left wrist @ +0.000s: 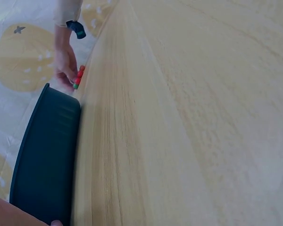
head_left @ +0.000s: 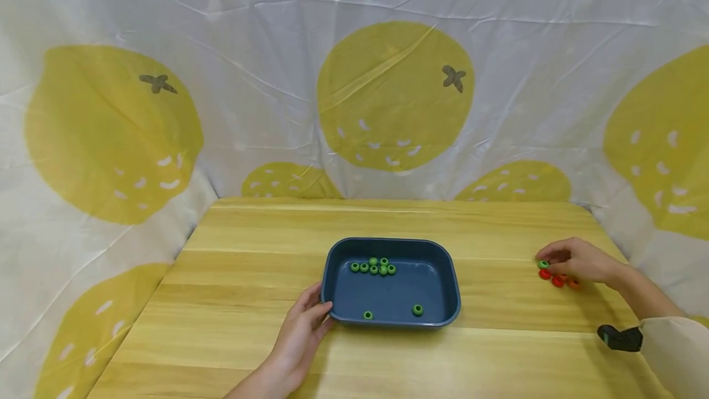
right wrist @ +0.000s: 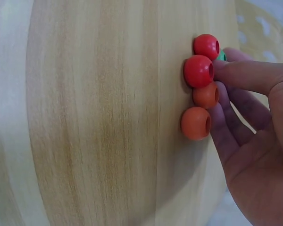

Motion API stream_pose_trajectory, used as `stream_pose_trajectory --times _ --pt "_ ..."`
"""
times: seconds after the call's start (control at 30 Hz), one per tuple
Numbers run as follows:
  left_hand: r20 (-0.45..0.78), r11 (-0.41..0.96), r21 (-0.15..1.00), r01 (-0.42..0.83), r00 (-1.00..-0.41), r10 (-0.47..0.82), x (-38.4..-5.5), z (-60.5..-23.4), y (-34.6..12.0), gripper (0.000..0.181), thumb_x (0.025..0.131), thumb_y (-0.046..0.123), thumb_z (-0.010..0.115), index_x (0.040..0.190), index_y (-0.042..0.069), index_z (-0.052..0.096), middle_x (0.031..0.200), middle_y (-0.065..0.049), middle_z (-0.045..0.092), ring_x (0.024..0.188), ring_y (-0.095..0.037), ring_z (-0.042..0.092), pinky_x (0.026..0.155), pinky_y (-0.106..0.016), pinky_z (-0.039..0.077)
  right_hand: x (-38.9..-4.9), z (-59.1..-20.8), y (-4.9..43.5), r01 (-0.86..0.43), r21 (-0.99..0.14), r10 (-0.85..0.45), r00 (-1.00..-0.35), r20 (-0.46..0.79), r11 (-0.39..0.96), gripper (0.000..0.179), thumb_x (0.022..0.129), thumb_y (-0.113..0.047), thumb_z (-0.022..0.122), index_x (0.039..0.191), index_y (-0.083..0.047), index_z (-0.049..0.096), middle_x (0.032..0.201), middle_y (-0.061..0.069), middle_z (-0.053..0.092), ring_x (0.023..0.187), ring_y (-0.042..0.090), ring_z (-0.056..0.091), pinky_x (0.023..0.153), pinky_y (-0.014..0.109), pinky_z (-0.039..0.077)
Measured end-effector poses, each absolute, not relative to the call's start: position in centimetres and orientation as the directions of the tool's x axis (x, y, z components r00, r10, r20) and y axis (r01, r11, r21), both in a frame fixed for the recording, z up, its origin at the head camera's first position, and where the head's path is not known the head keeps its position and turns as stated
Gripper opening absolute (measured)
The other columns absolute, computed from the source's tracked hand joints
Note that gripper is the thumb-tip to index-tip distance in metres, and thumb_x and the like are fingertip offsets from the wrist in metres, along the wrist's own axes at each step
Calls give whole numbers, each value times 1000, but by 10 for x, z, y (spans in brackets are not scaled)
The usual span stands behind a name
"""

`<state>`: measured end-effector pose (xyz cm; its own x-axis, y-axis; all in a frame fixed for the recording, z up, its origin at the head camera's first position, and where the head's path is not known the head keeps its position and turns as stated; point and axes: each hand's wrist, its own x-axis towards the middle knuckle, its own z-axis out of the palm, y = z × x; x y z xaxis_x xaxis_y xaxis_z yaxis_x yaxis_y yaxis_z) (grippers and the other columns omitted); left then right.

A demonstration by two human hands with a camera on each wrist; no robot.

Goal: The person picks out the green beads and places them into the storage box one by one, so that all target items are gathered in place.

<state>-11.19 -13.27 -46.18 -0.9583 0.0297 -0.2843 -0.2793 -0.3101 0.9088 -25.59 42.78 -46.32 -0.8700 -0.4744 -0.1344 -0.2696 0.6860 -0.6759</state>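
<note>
A dark blue tray (head_left: 390, 324) stands on the table with several green beads (head_left: 373, 270) inside. Most of these cluster toward its back left, and two lie near the front wall. My left hand (head_left: 299, 331) holds the tray's left side, thumb at the front left corner. Far to the right, my right hand (head_left: 587, 261) pinches a green bead (head_left: 543, 264) between thumb and fingers. Right beside that bead are two red beads (right wrist: 198, 71) and two orange beads (right wrist: 196, 123) on the table. In the right wrist view, a red bead and the thumb mostly hide the green one.
The wooden table (head_left: 244, 288) carries the tray near its middle. Behind it and at both sides hangs a white cloth (head_left: 266, 79) printed with yellow lemons. A dark strap (head_left: 623, 338) sticks out by the right sleeve (head_left: 672, 346), above the table.
</note>
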Motion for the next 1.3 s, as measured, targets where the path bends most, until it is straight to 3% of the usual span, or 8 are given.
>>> stream_pose_trajectory --times 0.37,0.87,1.3 --pt "-288 -307 908 -284 -957 33 -111 -461 -133 59 105 7 52 158 -4 27 156 -24 35 133 -30 47 113 -46 40 -254 -467 424 -244 -659 -426 -895 -128 712 20 95 -4 73 112 6 72 95 3 69 79 9 62 67 27 55" --pt "-291 -317 904 -289 -956 41 -111 -461 -133 59 106 7 52 158 -3 27 158 -23 34 134 -29 47 114 -46 39 -258 -456 426 -234 -667 -411 -904 -119 707 22 95 -10 75 112 4 71 95 3 70 81 12 65 68 28 56" --pt "-284 -317 906 -281 -958 40 -111 -462 -135 60 105 8 54 158 -3 28 157 -23 35 132 -27 49 114 -46 39 -264 -440 392 -266 -639 -397 -915 -69 722 20 94 -16 78 109 -4 72 98 2 70 87 12 64 73 27 55"
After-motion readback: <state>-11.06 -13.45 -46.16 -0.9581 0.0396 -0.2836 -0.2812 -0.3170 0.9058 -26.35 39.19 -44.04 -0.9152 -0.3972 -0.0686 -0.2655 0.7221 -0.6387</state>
